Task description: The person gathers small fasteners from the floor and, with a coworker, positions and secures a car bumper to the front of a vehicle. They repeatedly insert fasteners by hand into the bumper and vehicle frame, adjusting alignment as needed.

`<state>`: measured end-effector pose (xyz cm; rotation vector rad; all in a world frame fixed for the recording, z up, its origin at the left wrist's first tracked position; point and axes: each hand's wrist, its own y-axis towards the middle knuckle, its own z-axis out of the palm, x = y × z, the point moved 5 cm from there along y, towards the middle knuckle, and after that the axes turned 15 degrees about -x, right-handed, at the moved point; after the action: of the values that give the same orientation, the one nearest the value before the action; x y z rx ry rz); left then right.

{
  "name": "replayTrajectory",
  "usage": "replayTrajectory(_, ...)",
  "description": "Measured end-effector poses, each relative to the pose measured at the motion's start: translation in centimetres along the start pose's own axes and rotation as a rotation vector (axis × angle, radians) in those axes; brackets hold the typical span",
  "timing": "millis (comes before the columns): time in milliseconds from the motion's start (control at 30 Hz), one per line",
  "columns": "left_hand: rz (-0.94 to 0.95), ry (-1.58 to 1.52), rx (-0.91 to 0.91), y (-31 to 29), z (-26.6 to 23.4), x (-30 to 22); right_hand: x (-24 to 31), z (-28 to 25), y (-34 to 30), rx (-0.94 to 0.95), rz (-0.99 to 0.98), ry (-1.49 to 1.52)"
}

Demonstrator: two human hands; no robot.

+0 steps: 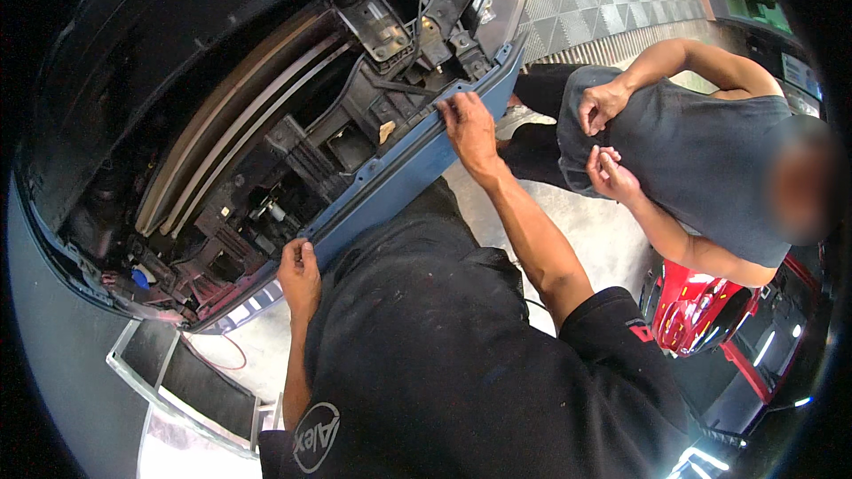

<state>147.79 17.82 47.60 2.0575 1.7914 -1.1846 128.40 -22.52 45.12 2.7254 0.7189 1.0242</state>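
A blue bumper point(404, 164) runs diagonally along the front of the opened car, its dark upper edge against the front-end frame. My right hand point(472, 135) is closed over its upper edge toward the far right, fingers curled and pressed together. Further down the edge to the left, my left hand point(300, 279) pinches the same bumper, with the thumb showing on top; part of its grip is hidden. Between the hands, black plastic supports point(306, 155) sit behind the bumper edge, and a small tan piece point(386, 131) lies on the frame.
A co-worker point(692, 142) in a dark sleeveless top stands close on my right, both hands together at the waist. Behind them is a red car point(701, 306). A metal-framed stand point(169, 390) and a thin red hose point(217, 359) are at lower left. The raised hood point(115, 44) hangs overhead.
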Motion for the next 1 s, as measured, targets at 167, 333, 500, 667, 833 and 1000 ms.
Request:
replayTrajectory(167,-0.012,-0.022,0.017,-0.2,-1.0,1.1,0.9,0.2,0.6,0.052,-0.06,-0.098)
replayTrajectory(333,-0.052,-0.044,-0.004,-0.7,-1.8,1.5,1.7,0.0,0.8,0.177,-0.141,-0.152)
replayTrajectory(500,-0.073,-0.058,-0.038,-1.3,-1.8,3.5,0.8,1.1,1.3,0.33,-0.201,-0.323)
replayTrajectory(667,-0.054,-0.025,-0.091,-2.2,-2.3,3.9,2.1,0.1,1.9,0.381,-0.245,-0.368)
replayTrajectory(833,-0.036,-0.034,-0.13,-3.4,-2.5,3.9,0.4,1.2,2.0,0.472,-0.332,-0.399)
replayTrajectory(1000,-0.11,-0.091,-0.133,-4.3,-2.1,6.6,0.8,0.8,2.6,0.491,-0.36,-0.377)
